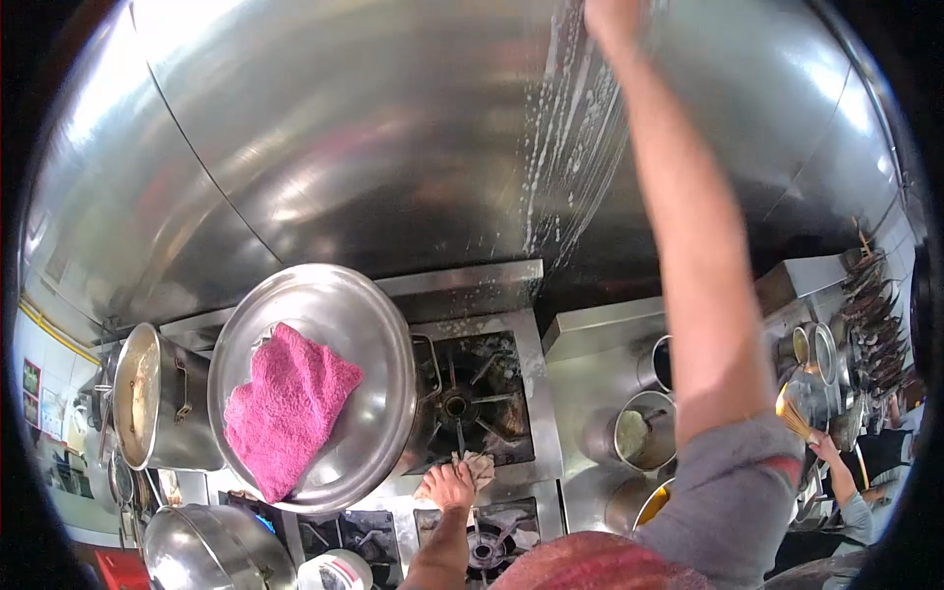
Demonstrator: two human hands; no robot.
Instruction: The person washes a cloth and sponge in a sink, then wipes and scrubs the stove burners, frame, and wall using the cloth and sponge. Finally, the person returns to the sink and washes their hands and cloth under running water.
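Foam (573, 128) streaks the wall (393, 187), left grip (448, 484) curled on crumpled beige cloth (481, 466), right grip (612, 18) unclear.

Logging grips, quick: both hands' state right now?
Left hand: on a crumpled pale-pink cloth; grip unclear.
Right hand: cut off at picture's top; cannot tell.

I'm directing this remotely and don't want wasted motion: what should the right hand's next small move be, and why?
Probably draw the right hand down over the white, sudsy-looking streaks, since they run down the steel wall below it. The left hand rests low at a crumpled cloth on the stove. Anything in the right hand is out of frame.
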